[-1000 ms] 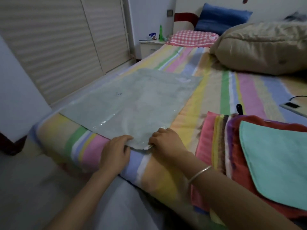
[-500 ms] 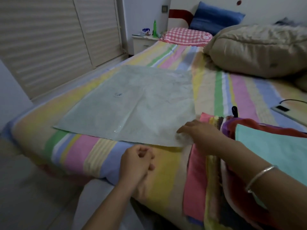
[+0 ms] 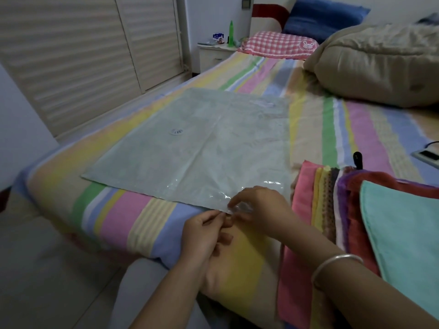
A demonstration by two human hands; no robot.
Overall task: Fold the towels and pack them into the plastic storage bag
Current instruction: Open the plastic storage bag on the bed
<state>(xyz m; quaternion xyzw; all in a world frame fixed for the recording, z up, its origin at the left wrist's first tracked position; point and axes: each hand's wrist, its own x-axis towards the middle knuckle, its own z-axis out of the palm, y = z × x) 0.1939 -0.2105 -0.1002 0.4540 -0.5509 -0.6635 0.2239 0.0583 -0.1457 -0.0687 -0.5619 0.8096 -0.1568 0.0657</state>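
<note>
A large clear plastic storage bag (image 3: 197,148) lies flat on the striped bed, with a round valve near its middle. My right hand (image 3: 259,207) pinches the bag's near edge close to its right corner. My left hand (image 3: 204,231) sits just below that edge, its fingertips pinching the same rim beside the right hand. A stack of towels (image 3: 332,210) in pink, yellow, purple and red lies to the right of the bag, with a teal towel (image 3: 403,238) on top.
The striped bed (image 3: 133,217) ends at its near edge just below my hands. A beige quilt (image 3: 380,65) is bunched at the back right, with pillows behind it. A nightstand (image 3: 213,53) stands by the louvred wardrobe doors. A phone (image 3: 427,155) lies at the right.
My right hand came back from the bag's right corner near the towels to the near edge. My left hand rose from the bed edge to meet it at the bag's rim.
</note>
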